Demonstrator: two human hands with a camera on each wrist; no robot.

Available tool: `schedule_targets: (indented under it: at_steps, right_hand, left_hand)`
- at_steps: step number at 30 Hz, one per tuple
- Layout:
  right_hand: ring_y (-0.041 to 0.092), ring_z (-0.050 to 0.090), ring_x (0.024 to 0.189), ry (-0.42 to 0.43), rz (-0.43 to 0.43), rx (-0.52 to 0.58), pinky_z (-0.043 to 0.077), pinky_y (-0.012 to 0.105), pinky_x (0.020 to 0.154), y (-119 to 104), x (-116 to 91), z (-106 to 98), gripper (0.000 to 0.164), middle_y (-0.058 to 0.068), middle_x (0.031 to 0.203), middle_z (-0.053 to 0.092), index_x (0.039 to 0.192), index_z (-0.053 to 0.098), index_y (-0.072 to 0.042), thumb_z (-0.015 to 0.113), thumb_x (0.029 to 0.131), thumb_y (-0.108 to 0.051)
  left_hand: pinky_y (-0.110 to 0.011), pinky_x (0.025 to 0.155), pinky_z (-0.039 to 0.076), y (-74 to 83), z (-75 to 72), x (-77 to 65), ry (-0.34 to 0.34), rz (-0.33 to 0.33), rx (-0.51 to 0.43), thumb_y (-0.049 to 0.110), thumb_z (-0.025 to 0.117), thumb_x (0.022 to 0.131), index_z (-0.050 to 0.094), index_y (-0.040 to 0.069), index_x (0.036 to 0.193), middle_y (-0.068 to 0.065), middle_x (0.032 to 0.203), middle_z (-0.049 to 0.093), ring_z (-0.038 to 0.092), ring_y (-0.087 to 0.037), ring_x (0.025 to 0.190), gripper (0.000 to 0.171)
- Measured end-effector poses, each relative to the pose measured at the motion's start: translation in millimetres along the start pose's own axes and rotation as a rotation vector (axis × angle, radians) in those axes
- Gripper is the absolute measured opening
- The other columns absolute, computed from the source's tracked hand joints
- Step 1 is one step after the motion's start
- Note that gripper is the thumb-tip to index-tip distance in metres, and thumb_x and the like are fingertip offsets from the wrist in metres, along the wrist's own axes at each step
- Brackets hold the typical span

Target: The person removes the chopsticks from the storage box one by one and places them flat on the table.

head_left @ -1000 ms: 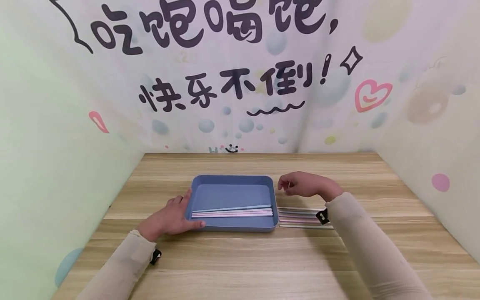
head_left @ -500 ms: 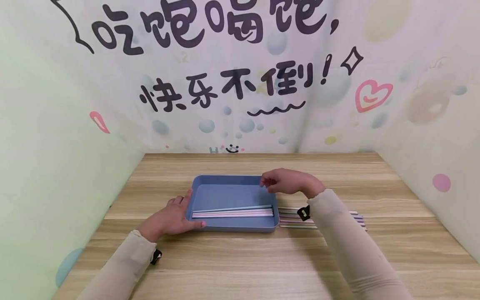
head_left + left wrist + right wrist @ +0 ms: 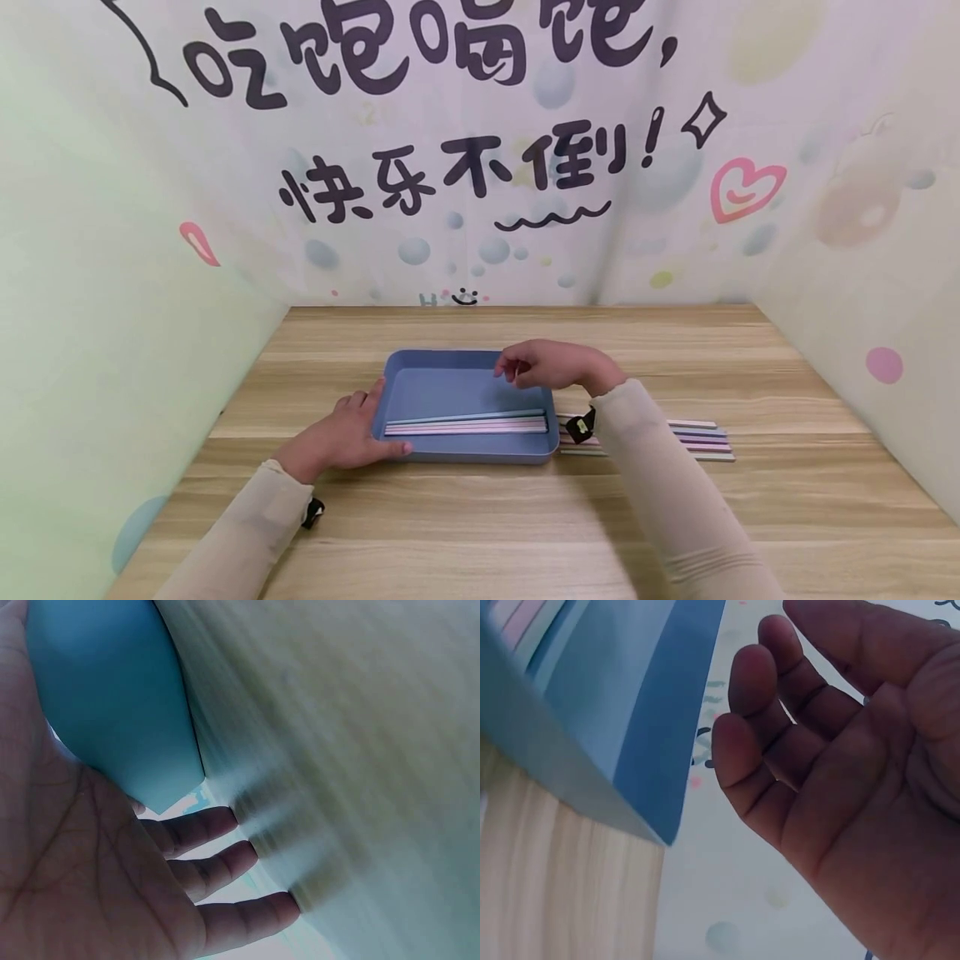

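A shallow blue tray (image 3: 465,387) lies on the wooden table. Inside, near its front side, several thin pastel sticks that look like chopsticks (image 3: 465,424) lie lengthwise. My left hand (image 3: 337,433) spans the tray's front left corner, thumb along the front rim and fingers at the left side. In the left wrist view its fingers (image 3: 247,926) are straight and spread, tips at the table. My right hand (image 3: 551,365) hovers over the tray's back right part. Its fingers (image 3: 739,750) are loosely curled, and no held thing is visible. The right wrist view cuts off its thumb.
More pastel chopsticks (image 3: 701,440) lie side by side on the table, right of the tray and partly under my right forearm. A printed cloth wall (image 3: 480,258) stands behind the table (image 3: 450,533), with pale walls at both sides.
My right hand has moved left from beside the tray to above its back right part, uncovering the right ends of the chopsticks on the table. The left hand and tray have stayed put.
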State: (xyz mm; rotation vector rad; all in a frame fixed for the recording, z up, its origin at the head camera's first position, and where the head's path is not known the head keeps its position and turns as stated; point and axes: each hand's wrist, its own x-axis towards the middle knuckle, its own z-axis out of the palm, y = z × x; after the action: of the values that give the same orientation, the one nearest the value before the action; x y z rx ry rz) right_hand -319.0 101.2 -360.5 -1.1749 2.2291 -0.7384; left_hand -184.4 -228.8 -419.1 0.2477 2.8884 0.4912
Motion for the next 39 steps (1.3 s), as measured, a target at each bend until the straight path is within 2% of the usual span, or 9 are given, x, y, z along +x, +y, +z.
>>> schedule_targets:
  at_steps: [5,13,26,39]
  right_hand:
    - [0.021,0.053,0.097,-0.016,-0.004,0.036,0.047,0.034,0.082,-1,8,5,0.024,0.019,0.110,0.059,0.121,0.061,-0.002,0.054,0.098,0.001]
    - [0.021,0.054,0.098,-0.032,-0.009,0.045,0.048,0.033,0.082,-3,21,13,0.025,0.019,0.112,0.060,0.123,0.061,-0.001,0.054,0.098,0.001]
    - [0.020,0.054,0.098,-0.063,-0.048,0.019,0.047,0.031,0.081,0,41,22,0.027,0.010,0.108,0.061,0.122,0.062,-0.001,0.056,0.096,0.003]
    - [0.016,0.053,0.093,-0.113,-0.006,0.053,0.045,0.029,0.080,5,54,40,0.023,0.002,0.100,0.060,0.115,0.065,-0.007,0.060,0.095,0.003]
  left_hand:
    - [-0.061,0.103,0.036,-0.1,-0.3,-0.4,-0.007,0.000,-0.007,0.073,0.063,0.081,0.006,-0.005,0.156,-0.039,0.146,0.031,0.030,-0.054,0.135,0.123]
    - [-0.061,0.103,0.036,-1.6,0.9,1.3,-0.010,-0.005,-0.002,0.074,0.063,0.080,0.006,-0.005,0.156,-0.038,0.146,0.031,0.030,-0.053,0.135,0.124]
    - [-0.060,0.103,0.036,-3.3,2.2,2.0,-0.016,-0.021,-0.003,0.076,0.062,0.080,0.006,-0.004,0.157,-0.037,0.147,0.031,0.031,-0.051,0.135,0.124]
    - [-0.060,0.102,0.037,-1.6,0.9,2.9,-0.019,-0.024,0.006,0.077,0.061,0.079,0.006,-0.003,0.157,-0.037,0.147,0.031,0.032,-0.051,0.134,0.124]
